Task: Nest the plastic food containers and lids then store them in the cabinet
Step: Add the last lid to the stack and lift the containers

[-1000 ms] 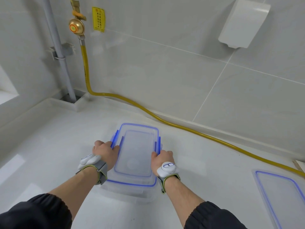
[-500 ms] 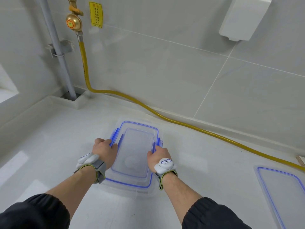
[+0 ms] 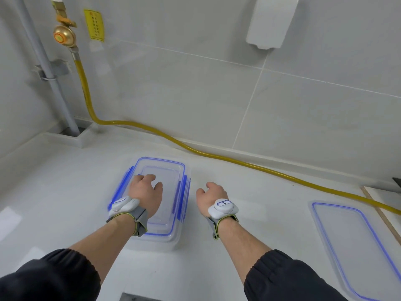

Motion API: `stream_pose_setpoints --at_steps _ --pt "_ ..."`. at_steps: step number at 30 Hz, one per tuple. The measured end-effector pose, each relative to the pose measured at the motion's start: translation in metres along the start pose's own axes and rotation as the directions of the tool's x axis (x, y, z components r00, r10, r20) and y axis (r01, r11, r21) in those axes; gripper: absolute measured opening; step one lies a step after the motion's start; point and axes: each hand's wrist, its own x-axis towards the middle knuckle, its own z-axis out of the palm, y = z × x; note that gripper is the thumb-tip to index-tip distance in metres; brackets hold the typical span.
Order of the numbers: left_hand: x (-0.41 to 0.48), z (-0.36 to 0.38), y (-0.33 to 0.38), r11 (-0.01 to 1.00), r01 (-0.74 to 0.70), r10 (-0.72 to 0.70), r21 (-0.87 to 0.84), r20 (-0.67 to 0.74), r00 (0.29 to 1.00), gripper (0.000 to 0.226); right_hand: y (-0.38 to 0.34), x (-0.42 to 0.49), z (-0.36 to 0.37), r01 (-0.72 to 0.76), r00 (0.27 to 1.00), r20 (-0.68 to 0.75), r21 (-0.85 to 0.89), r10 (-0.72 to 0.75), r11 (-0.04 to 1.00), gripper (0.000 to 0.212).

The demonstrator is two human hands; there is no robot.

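A clear plastic container stack (image 3: 171, 170) with blue-edged lids and blue side clips sits on the white counter in front of me. My left hand (image 3: 145, 192) rests flat on top of its lid, fingers spread. To the right of the stack my right hand (image 3: 213, 195) hovers over the counter, off the container, fingers loosely curled and holding nothing. A separate large clear lid (image 3: 355, 246) with a blue seal lies flat at the right.
A yellow hose (image 3: 217, 155) runs along the back wall from a brass valve (image 3: 64, 36) at the upper left. A grey pipe (image 3: 54, 83) stands in the left corner. A wooden board edge (image 3: 382, 213) lies at the far right.
Both hands have let go of the container's sides. The left hand moved onto the lid; the right hand drew away to the right. The view tilted slightly.
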Motion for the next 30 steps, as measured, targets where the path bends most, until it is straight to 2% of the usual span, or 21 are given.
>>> stream_pose_setpoints --at_steps 4,9,20,30 --pt "-0.019 0.018 0.03 0.999 -0.044 0.043 0.013 0.019 0.999 0.044 0.027 -0.008 -0.027 -0.009 0.999 -0.037 0.025 0.01 1.0 0.046" --pt "-0.041 0.053 0.067 0.996 -0.083 0.08 0.027 0.071 0.994 0.043 0.073 -0.019 -0.07 -0.03 0.993 -0.116 0.038 0.034 0.999 0.029" --pt "-0.104 0.153 0.16 0.965 -0.261 0.25 0.03 0.199 0.948 0.043 0.193 -0.043 -0.161 -0.169 0.959 -0.214 0.085 0.183 0.982 0.028" --pt "-0.159 0.232 0.225 0.934 -0.356 0.335 0.014 0.304 0.892 0.044 0.288 -0.066 -0.224 -0.273 0.915 -0.268 0.135 0.3 0.953 0.028"
